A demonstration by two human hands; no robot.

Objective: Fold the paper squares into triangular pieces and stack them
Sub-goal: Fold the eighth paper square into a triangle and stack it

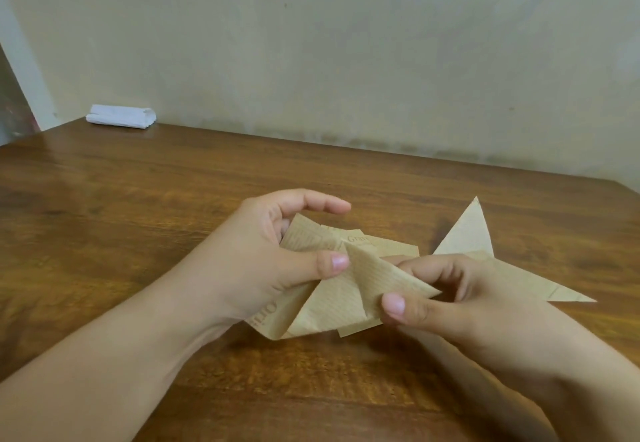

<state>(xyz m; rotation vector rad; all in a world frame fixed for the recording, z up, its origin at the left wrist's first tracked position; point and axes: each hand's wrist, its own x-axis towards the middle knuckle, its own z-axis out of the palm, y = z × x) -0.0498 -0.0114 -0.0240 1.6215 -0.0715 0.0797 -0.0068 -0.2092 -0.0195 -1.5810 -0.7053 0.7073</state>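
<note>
I'm mid-fold: my left hand (pixel 277 258) and right hand (pixel 440 289) both pinch the brown paper (pixel 346 289) just above the near table (pixel 138 199). Folded triangles (pixel 467 230) lie right. Next, I'd match corners and crease.

Open wooden table (pixel 138 206) from 9 to 12 o'clock; only a folded white cloth (pixel 120 116) at the far 10 o'clock corner. Folded triangles (pixel 467 230) block 2 o'clock.

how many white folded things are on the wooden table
1: a white folded cloth or tissue wad at the brown wooden table's far left corner by the wall. More could hide beneath the arms.
</note>
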